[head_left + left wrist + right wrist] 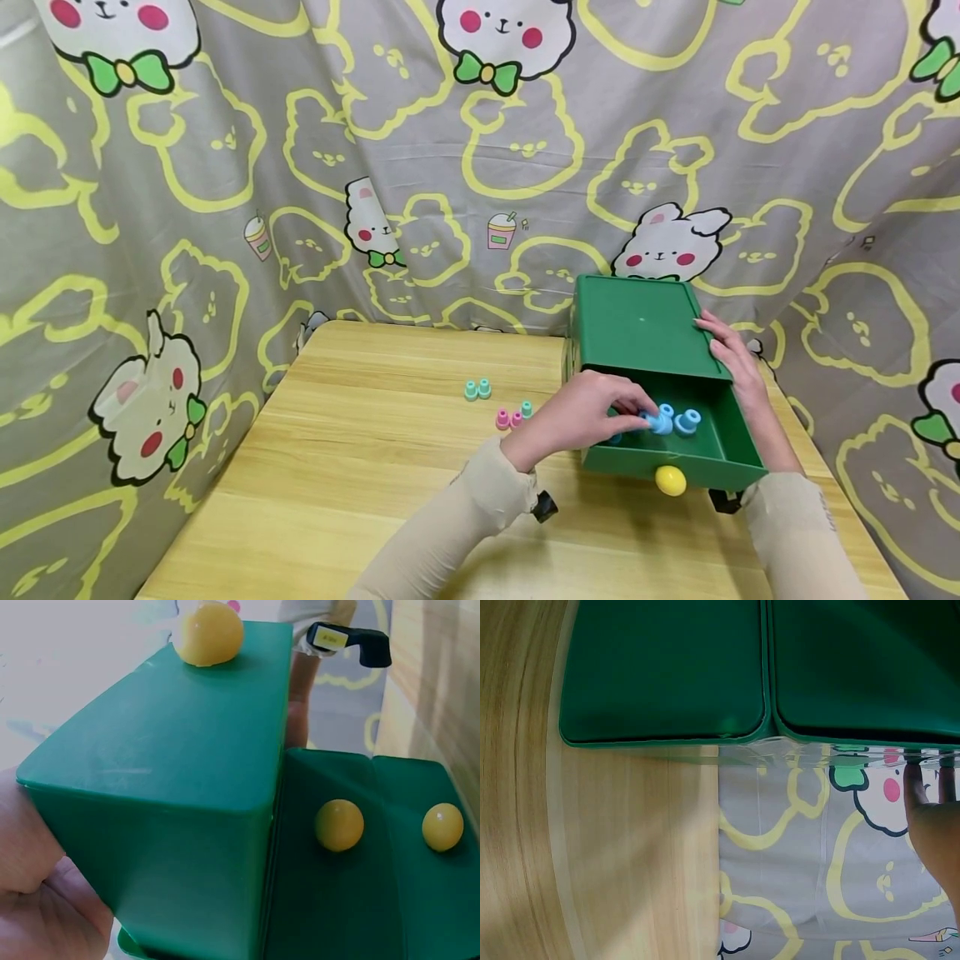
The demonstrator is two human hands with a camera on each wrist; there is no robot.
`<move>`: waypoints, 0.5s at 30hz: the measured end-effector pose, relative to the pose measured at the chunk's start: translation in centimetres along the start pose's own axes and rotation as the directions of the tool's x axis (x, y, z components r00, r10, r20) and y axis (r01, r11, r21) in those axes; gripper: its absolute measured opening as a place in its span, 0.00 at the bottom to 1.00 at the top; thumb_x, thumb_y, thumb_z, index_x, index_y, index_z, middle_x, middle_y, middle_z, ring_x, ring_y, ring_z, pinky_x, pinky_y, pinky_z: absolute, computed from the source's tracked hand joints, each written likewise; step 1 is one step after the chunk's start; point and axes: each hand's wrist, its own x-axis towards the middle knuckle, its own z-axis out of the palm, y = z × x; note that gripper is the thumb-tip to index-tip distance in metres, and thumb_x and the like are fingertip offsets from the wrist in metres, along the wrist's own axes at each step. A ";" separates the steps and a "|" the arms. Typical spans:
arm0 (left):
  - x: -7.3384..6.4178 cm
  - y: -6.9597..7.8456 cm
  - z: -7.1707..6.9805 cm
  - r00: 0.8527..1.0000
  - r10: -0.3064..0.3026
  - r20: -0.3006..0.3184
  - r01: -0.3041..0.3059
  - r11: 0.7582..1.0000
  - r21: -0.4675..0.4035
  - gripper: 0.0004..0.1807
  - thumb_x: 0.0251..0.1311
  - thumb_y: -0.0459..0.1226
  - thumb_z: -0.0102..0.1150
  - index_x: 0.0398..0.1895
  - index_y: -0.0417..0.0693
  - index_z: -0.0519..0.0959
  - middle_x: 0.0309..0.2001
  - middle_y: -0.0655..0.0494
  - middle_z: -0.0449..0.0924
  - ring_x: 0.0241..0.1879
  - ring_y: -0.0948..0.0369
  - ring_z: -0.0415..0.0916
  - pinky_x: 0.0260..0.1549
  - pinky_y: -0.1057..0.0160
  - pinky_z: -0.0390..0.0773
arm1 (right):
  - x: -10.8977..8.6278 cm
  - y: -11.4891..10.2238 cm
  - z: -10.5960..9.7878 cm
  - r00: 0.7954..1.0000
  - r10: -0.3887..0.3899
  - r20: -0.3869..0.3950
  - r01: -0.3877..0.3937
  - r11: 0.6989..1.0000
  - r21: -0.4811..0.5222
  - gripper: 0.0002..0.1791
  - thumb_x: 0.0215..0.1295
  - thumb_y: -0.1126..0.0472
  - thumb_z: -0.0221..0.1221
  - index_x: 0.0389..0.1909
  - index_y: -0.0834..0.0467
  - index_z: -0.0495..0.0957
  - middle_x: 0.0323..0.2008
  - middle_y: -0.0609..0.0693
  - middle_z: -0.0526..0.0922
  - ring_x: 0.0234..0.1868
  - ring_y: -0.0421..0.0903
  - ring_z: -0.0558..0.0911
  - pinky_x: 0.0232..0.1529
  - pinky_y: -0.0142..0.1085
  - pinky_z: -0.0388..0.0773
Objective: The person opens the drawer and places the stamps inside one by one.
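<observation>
A green drawer cabinet (637,325) stands at the right of the table, its top drawer (723,473) pulled out by a yellow knob (671,481). Reaching into that drawer, my left hand (581,417) pinches a small blue stepped peg (660,422) between thumb and fingertips. Another blue peg (687,422) stands upright beside it on the drawer floor. My right hand (738,358) rests with extended fingers against the cabinet's right side. In the left wrist view, part of the left hand (45,877) shows beside the open drawer (172,735).
Left of the cabinet, teal pegs (477,389) and pink pegs (502,418) stand on the wooden table (360,450). Two closed drawers with yellow knobs (339,825) sit below the open one. A patterned curtain (420,167) hangs behind the table.
</observation>
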 end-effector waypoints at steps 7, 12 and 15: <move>0.2 0.3 -0.2 0.998 0.005 0.066 -0.006 1.000 0.021 0.10 0.70 0.42 0.65 0.51 0.55 0.87 0.48 0.66 0.87 0.39 0.80 0.76 0.46 0.81 0.77 | 0.0 -0.1 0.0 1.000 -0.008 0.004 0.008 1.000 0.009 0.24 0.83 0.63 0.41 0.74 0.60 0.70 0.74 0.29 0.63 0.74 0.31 0.57 0.67 0.20 0.50; 0.4 0.2 -0.2 0.996 -0.007 0.094 0.004 0.999 0.040 0.10 0.70 0.42 0.65 0.51 0.56 0.88 0.46 0.68 0.87 0.39 0.81 0.76 0.47 0.82 0.76 | 0.0 0.0 0.1 1.000 -0.017 -0.002 0.017 0.999 0.034 0.23 0.83 0.64 0.41 0.73 0.62 0.70 0.74 0.32 0.65 0.74 0.30 0.59 0.67 0.20 0.51; 0.5 0.2 -0.2 0.994 -0.007 0.109 0.001 0.998 0.056 0.10 0.70 0.42 0.65 0.51 0.56 0.88 0.46 0.68 0.87 0.39 0.81 0.76 0.46 0.84 0.74 | 0.0 0.0 0.0 1.000 -0.021 -0.007 0.022 0.999 0.041 0.23 0.82 0.65 0.42 0.72 0.62 0.71 0.74 0.32 0.66 0.73 0.30 0.59 0.67 0.20 0.52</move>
